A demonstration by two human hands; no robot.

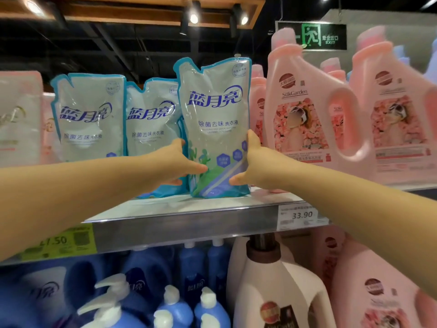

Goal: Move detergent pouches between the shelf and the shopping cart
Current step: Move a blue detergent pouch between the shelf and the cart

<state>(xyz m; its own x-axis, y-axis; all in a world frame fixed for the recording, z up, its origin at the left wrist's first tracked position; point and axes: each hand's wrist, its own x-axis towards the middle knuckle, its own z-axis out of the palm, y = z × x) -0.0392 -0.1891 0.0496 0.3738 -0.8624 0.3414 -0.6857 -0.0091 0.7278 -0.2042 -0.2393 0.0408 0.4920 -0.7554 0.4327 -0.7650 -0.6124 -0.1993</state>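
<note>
1. Below the shelf edge, blue pump bottles (113,304) and a white jug (279,292) stand on the lower level.
2. The metal shelf (189,223) carries a price tag (301,215) reading 33.90.
3. The left hand (182,162) and right hand (253,164) are held apart. Each clamps one side of the front detergent pouch (215,110), thumbs on its face.
4. That pouch stands upright, its base at the shelf surface near the front edge.
5. Just left and behind it stand two matching pouches (89,117).
6. Pink jugs (305,110) fill the shelf to the right.
7. A green exit sign (312,36) hangs beyond.
</note>
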